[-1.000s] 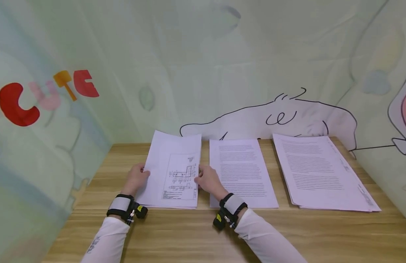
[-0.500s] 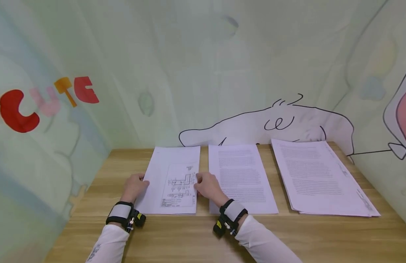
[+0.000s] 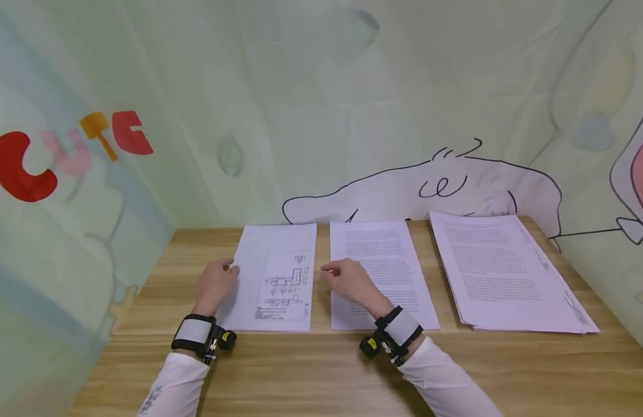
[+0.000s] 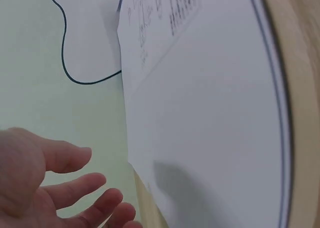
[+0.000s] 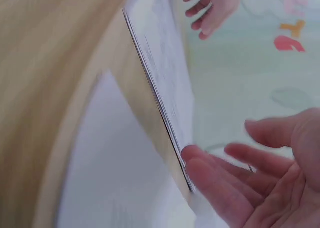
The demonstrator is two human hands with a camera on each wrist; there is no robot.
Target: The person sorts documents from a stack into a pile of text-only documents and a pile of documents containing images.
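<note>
A neat stack of paper with a technical drawing on its top sheet lies at the left of the table. My left hand hovers by its left edge, fingers loosely bent and holding nothing; the left wrist view shows a gap between the fingertips and the paper. To the right of that stack, my right hand is over the left part of the middle printed sheets, its fingers relaxed and nothing between them. In the right wrist view the right hand shows thumb and fingers spread apart.
A thicker, slightly uneven stack of printed paper lies on the right of the wooden table. Behind the table hangs a pale cloth backdrop with cartoon drawings and letters. Each wrist wears a strapped camera.
Both hands have let go of the left stack's sides. The right hand has moved right, away from its edge. The stack's pages, raised at the back earlier, now lie flat and squared.
</note>
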